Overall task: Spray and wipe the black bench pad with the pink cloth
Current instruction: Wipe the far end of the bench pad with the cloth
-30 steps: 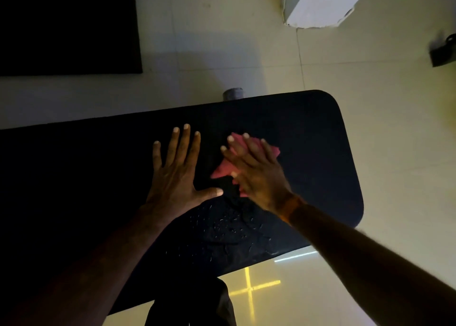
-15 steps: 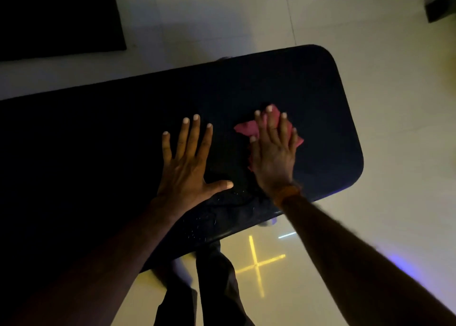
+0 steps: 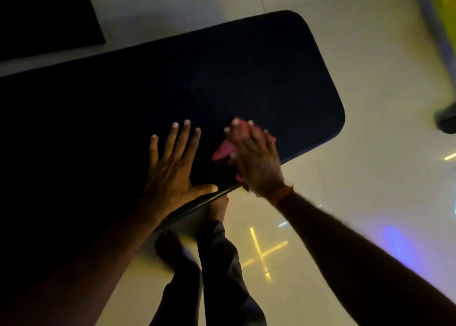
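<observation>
Nearest to me are my own legs in dark trousers [image 3: 217,271] and one bare foot [image 3: 220,208] on the pale tiled floor [image 3: 345,190], standing close under the near edge of the black bench pad [image 3: 222,78]. My left hand [image 3: 172,167] lies flat on the pad beside that edge, fingers spread apart and holding nothing; I judge that it only steadies me. Just to its right, my right hand [image 3: 254,160] presses down on the pink cloth [image 3: 223,151], fingers laid together over it, so only a fold shows at the left of the palm and a little at the fingertips. The hand is blurred, and I cannot tell if the fingers pinch the cloth or only push it flat. The cloth is on the pad, near the front edge, toward the rounded right end. I think I am in the wiping step, and no spray bottle is in sight. The next move, I believe, calls for keeping the palm heavy on the cloth and leading it over the far part of the pad, which is too dark to judge wet or dry. My left hand stands beside the wiping path and may need to shift. Farther off, a dark mat [image 3: 47,17] lies on the floor well apart from the pad, and nothing rests on the pad itself.
</observation>
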`<state>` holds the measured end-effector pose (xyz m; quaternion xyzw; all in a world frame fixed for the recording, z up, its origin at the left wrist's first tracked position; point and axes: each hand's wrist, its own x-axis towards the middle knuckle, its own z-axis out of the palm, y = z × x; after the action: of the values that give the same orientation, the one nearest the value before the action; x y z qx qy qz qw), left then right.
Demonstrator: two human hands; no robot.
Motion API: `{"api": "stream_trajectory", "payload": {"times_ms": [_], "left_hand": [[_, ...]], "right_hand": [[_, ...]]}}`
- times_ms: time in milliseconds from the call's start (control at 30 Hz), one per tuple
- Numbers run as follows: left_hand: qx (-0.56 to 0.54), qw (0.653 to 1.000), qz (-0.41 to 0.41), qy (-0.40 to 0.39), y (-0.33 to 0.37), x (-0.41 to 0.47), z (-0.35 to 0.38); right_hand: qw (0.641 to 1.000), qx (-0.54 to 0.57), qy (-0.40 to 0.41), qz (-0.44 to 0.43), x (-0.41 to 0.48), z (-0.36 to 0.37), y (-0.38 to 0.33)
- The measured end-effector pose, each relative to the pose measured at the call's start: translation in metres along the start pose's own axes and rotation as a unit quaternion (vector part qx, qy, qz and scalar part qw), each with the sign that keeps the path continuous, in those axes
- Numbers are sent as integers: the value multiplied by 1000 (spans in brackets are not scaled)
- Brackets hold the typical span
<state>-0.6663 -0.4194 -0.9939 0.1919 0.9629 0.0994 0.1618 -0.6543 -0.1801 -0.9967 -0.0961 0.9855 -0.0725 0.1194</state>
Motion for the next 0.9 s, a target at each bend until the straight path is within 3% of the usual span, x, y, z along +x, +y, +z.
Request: {"api": "stream_trajectory", "payload": {"times_ms": [100,133,200,267,300,367,433,467,533,600,633,733,767,800,900], "left_hand": [[-1,1000,-11,12,-11,-13,-2],[-1,1000,-14,16,-13,-16,-2],[-4,1000,-15,18,-13,-21,-1],[-8,1000,-16,21,-14,-25,0],[-7,1000,-18,24,-15,-28,1],[-2,999,-21,26,-19,-33,1],[1,999,-25,26,-23,-38,1],[-1,999,-26,26,-25,-41,1],[-13,999,-25,27,-28,-46,0],[-23,999,-18,25,-34,-51,-1],[-22,999,-17,24,-38,-54,-2],[-9,999,-30,30,-51,-59,-3],[-12,999,-40,35,-56,-59,-4],[-20,998,-53,39,-61,-59,-6],[-32,996,-71,48,-73,-55,-10]], "right_hand": [[978,52,44,196,2,0,-3],[974,64,50,213,-3,3,-23],[991,54,28,118,-24,9,-60],[1000,7,-9,-18,-39,13,-51],[999,-8,-7,-36,-35,13,-36],[996,13,31,77,-20,10,-22],[976,55,62,203,-16,11,-52],[977,66,60,192,-21,13,-77],[998,44,11,41,-38,16,-106],[997,11,-14,-76,-31,14,-85],[998,11,-1,-68,-16,13,-71],[985,70,57,149,33,5,-64],[978,84,65,182,38,6,-78],[982,83,68,155,36,8,-94],[994,20,13,-105,9,12,-111]]}}
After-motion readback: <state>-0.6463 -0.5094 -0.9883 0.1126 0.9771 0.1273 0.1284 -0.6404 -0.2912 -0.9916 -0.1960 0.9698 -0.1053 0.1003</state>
